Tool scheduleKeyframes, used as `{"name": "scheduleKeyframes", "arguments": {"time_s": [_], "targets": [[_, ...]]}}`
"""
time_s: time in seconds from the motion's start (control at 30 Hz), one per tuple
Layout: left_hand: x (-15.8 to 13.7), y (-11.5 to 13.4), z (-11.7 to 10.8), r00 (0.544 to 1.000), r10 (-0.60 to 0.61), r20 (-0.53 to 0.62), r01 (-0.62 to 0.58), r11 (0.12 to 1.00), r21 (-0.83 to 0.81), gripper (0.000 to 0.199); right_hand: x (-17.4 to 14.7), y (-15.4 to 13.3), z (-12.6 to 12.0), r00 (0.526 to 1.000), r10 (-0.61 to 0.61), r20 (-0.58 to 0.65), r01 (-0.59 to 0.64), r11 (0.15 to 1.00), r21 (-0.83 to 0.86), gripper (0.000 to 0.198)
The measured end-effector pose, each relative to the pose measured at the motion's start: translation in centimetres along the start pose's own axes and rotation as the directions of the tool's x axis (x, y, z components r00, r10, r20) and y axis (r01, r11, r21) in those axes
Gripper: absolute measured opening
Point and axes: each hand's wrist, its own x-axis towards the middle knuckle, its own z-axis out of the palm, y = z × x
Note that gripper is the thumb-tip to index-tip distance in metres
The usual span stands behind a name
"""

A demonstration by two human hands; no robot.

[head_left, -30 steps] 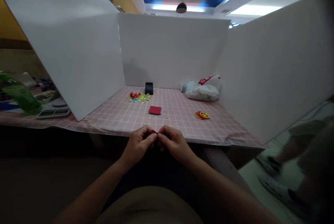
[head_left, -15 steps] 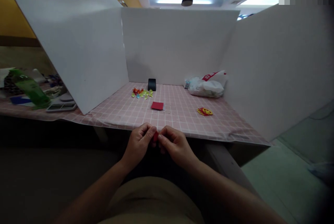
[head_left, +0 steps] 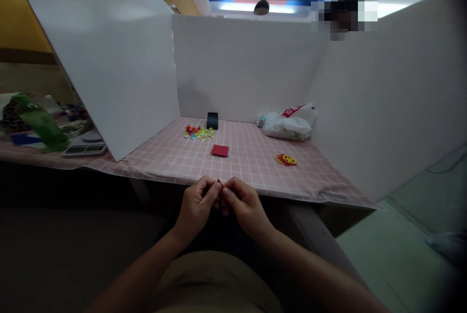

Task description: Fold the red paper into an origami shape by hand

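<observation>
Between my two hands is a small piece of folded red paper (head_left: 219, 182), mostly covered by the fingers, with a pointed tip showing above the thumbs. My left hand (head_left: 199, 203) pinches it from the left with thumb and forefinger. From the other side my right hand (head_left: 243, 202) pinches it too, the fingertips of both hands almost meeting. Both hands hang just in front of the table's near edge. Beyond them on the table lies a stack of red paper squares (head_left: 220, 150). Farther back sits a cluster of small folded paper pieces (head_left: 199, 132) in orange, red, yellow and blue.
A black box-like object (head_left: 212, 120) stands behind the folded pieces. Yellow and red cut-out shapes (head_left: 286, 159) lie at right on the checked cloth (head_left: 251, 157), and a white plastic bag (head_left: 288, 125) behind them. White panels (head_left: 244, 64) enclose three sides. A scale (head_left: 85, 150) and green bottle (head_left: 42, 125) are outside left.
The red paper has turned between my fingers: its face showed low between the thumbs, and now a pointed tip sticks up. The view has tilted slightly.
</observation>
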Motion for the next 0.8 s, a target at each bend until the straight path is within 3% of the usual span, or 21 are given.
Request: {"name": "scheduleKeyframes", "arguments": {"time_s": [0.17,0.33,0.47,0.6,0.73,0.8], "targets": [[0.8,-0.1,0.1,0.996,-0.08,0.049,0.087,0.979,-0.185,0.023,1.2,0.4,0.0,0.996,0.082,0.019,-0.084,0.988,0.127,0.03],[2.0,0.2,0.1,0.996,-0.021,-0.088,0.009,0.99,-0.138,0.02,3.2,0.1,-0.1,0.998,0.031,0.052,-0.038,0.991,0.132,0.03],[2.5,0.0,0.5,0.997,-0.003,-0.074,-0.006,0.992,-0.13,0.02,3.7,0.6,-0.4,0.997,0.02,0.072,-0.031,0.986,0.163,0.03],[2.3,-0.7,0.8,0.999,-0.018,-0.051,0.015,0.998,-0.053,0.02,3.2,1.3,-1.2,0.997,0.013,0.077,-0.018,0.997,0.069,0.032],[1.9,-0.8,0.4,0.998,-0.015,0.067,0.015,1.0,0.009,0.021,3.3,1.2,-2.4,0.992,-0.071,0.104,0.084,0.989,-0.123,0.032],[1.8,-0.7,0.0,0.99,-0.054,0.13,0.05,0.998,0.031,0.02,3.6,1.1,-2.9,0.978,-0.059,0.2,0.096,0.979,-0.179,0.033]]}}
